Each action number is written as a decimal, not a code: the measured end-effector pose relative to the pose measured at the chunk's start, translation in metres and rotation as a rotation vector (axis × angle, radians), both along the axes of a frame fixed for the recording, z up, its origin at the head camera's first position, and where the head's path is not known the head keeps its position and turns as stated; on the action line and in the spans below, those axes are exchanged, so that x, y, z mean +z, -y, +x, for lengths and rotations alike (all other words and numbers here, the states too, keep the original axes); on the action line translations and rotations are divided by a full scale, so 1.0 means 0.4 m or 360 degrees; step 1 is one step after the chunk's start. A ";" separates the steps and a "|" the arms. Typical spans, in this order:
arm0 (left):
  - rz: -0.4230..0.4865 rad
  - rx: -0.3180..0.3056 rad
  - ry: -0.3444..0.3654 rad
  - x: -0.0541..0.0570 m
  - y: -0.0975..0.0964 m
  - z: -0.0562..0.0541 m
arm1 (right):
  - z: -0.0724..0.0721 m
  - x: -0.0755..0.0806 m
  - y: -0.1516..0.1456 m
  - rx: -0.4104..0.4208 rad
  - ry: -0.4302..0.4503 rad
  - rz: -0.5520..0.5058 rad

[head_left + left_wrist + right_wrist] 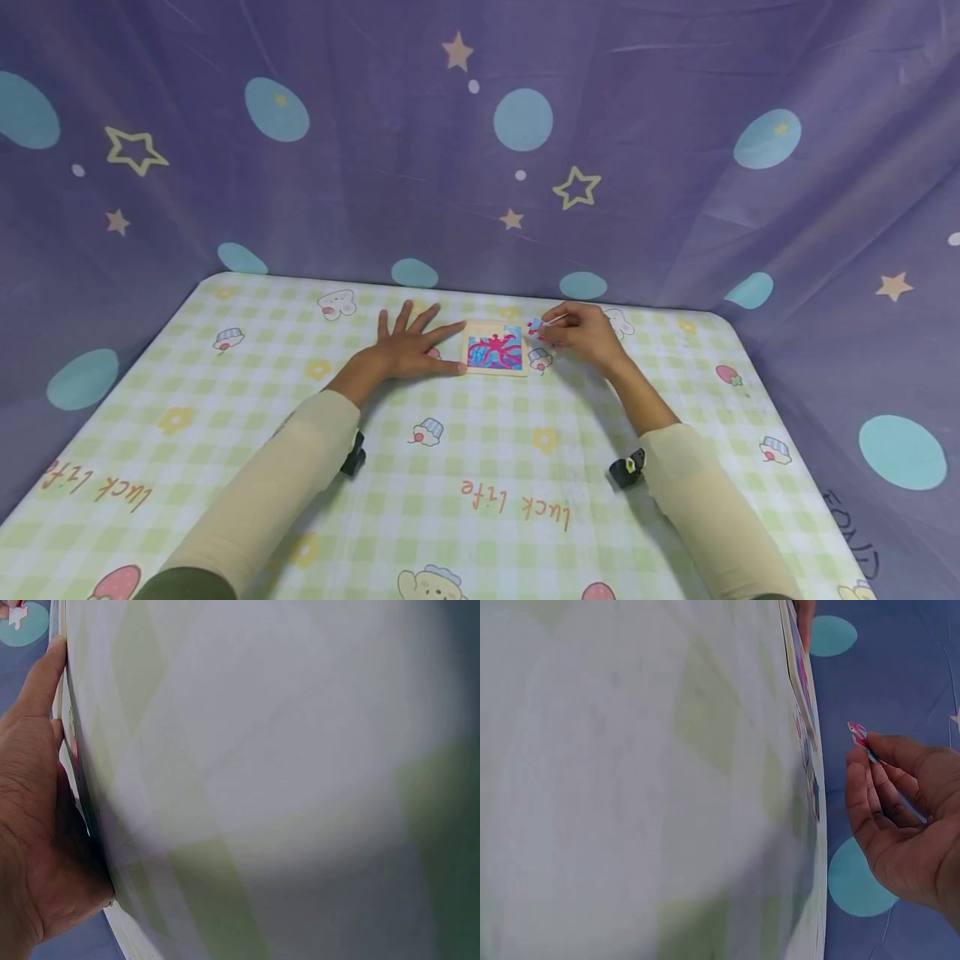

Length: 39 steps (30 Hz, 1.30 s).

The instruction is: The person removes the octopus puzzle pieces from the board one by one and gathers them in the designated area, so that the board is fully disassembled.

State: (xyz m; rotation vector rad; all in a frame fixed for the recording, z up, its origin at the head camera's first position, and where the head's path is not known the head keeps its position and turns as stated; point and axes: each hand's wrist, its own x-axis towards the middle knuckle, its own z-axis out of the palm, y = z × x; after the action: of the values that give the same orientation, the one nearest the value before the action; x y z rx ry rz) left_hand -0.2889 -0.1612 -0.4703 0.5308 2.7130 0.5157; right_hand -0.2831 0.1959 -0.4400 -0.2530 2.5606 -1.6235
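A jigsaw puzzle in a shallow wooden tray [495, 373] lies flat on the table in the head view. Its picture [496, 348] is a pink-red octopus on blue, and bare wood shows along the upper left of the tray. My left hand [408, 350] rests at the tray's left side with fingers spread, thumb and index finger at its corners. To the right of the tray, my right hand [588, 333] pinches a pink and blue puzzle piece [859, 736] between thumb and fingertips, raised off the cloth.
A green-and-white checked tablecloth [480, 450] printed with cupcakes, flowers and lettering covers the table. Behind it and at both sides hangs a purple curtain [450, 167] with stars and blue spots. A dark wrist camera [627, 469] sits under the right sleeve.
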 end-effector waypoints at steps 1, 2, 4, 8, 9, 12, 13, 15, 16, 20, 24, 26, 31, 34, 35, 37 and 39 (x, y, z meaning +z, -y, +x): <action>0.0003 0.0002 0.0009 0.004 -0.001 0.002 | 0.002 0.002 -0.004 0.0001 -0.0007 0.0007; 0.0009 0.0001 0.0014 0.011 -0.002 0.008 | 0.003 0.002 -0.009 0.0005 -0.0013 0.0016; 0.0001 0.0002 0.0017 0.017 -0.002 0.013 | 0.004 0.002 -0.018 0.0009 -0.0026 0.0024; 0.0003 0.0004 0.0026 0.028 -0.003 0.021 | 0.004 -0.001 -0.037 0.0022 -0.0027 0.0030; -0.0001 0.0005 0.0021 0.028 -0.003 0.022 | 0.004 -0.002 -0.042 0.0028 -0.0027 0.0033; -0.0025 0.0003 -0.0007 0.027 -0.004 0.021 | 0.005 -0.002 -0.059 0.0042 -0.0016 0.0060; -0.0033 -0.0001 -0.0017 0.028 -0.004 0.022 | 0.006 -0.001 -0.064 0.0043 -0.0010 0.0068; -0.0047 -0.0007 -0.0033 0.032 -0.006 0.024 | 0.007 0.002 -0.074 0.0037 0.0003 0.0083; -0.0050 -0.0009 -0.0038 0.032 -0.007 0.025 | 0.006 0.004 -0.079 0.0025 0.0014 0.0090; -0.0051 -0.0011 -0.0039 0.032 -0.009 0.024 | 0.008 0.009 -0.096 0.0000 0.0049 0.0098; -0.0050 -0.0007 -0.0035 0.030 -0.009 0.024 | 0.007 0.004 -0.113 -0.0001 0.0072 0.0109; -0.0051 -0.0008 -0.0037 0.028 -0.009 0.024 | 0.005 -0.002 -0.122 -0.0005 0.0086 0.0111; -0.0048 -0.0007 -0.0038 0.029 -0.008 0.026 | 0.001 -0.013 -0.143 0.0010 0.0116 0.0100; -0.0032 -0.0005 -0.0027 0.030 -0.007 0.024 | -0.002 -0.016 -0.153 0.0015 0.0135 0.0096; -0.0024 -0.0004 -0.0024 0.030 -0.007 0.024 | -0.003 -0.016 -0.156 0.0015 0.0140 0.0100; -0.0018 -0.0001 -0.0016 0.020 -0.005 0.017 | -0.005 -0.018 -0.159 0.0002 0.0160 0.0108; -0.0015 0.0004 -0.0007 0.012 -0.002 0.011 | -0.007 -0.018 -0.160 -0.0011 0.0179 0.0132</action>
State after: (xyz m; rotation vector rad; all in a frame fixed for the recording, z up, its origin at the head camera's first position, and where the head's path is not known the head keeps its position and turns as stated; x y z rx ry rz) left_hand -0.2844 -0.1604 -0.4653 0.5267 2.7191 0.5027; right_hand -0.2861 0.2601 -0.4474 -0.1416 2.5393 -1.4844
